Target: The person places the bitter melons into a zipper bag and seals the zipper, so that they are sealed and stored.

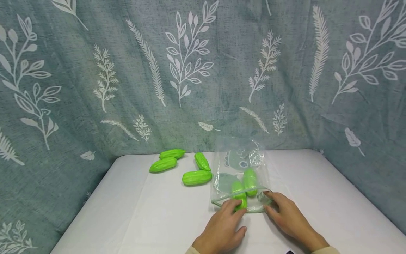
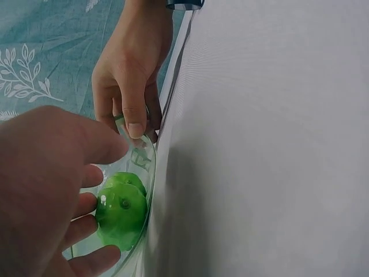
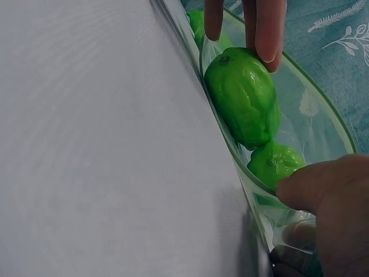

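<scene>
A clear zip bag (image 1: pixel 226 181) with a pale green rim and a printed pattern lies with its mouth open toward me. One bright green, ridged gourd (image 3: pixel 242 95) lies in the mouth, and another green gourd (image 1: pixel 250 178) is farther inside. My left hand (image 1: pixel 223 224) has its extended fingers against the nearer gourd, the thumb held apart. At the right end of the mouth, my right hand (image 1: pixel 287 213) pinches the bag's rim between thumb and fingers, as the left wrist view shows.
Left of the bag on the white table (image 1: pixel 158 211) lie several more green gourds, among them a front gourd (image 1: pixel 196 177) and a left gourd (image 1: pixel 163 164). A patterned blue-green curtain (image 1: pixel 190 116) hangs behind and beside the table. A small dark object (image 1: pixel 290 252) shows at the bottom edge.
</scene>
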